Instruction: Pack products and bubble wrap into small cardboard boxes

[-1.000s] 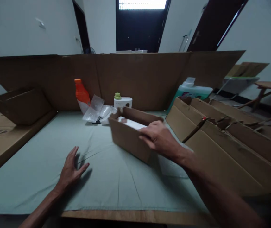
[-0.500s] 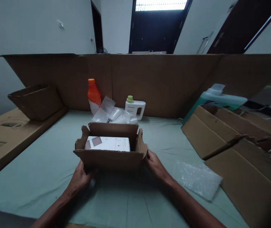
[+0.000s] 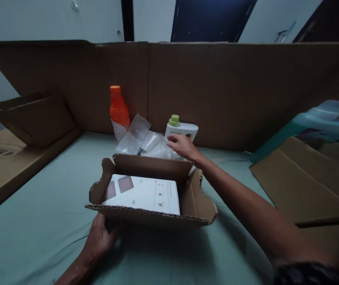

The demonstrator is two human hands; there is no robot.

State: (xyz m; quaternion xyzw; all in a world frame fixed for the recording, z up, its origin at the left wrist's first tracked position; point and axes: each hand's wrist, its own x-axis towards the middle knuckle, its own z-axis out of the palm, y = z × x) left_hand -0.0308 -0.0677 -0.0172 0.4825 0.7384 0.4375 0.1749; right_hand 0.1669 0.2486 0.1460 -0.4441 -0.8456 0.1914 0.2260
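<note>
An open cardboard box (image 3: 145, 221) stands in front of me with a white printed box (image 3: 148, 194) lying inside it. My left hand (image 3: 101, 233) grips the near left lower corner of the cardboard box; some of its fingers are hidden beneath it. Beyond the far flap, my right hand (image 3: 183, 146) reaches over to crumpled bubble wrap (image 3: 154, 144). Its fingers are slightly curved and apart, their tips at the wrap's right edge. Just behind that hand is a white bottle with a green cap (image 3: 174, 126), partly covered by it.
An orange bottle (image 3: 119, 111) stands left of the bubble wrap, before a tall cardboard wall (image 3: 217, 87). At left, a small open carton (image 3: 39, 122) rests on a flat carton (image 3: 6, 158). Brown cartons (image 3: 303, 182) and a teal bottle (image 3: 294, 128) are at right. Pale green cloth covers the surface.
My right hand has left the box's right side and moved forward to the bubble wrap. My left hand stays at the box. The view has tilted down and come closer.
</note>
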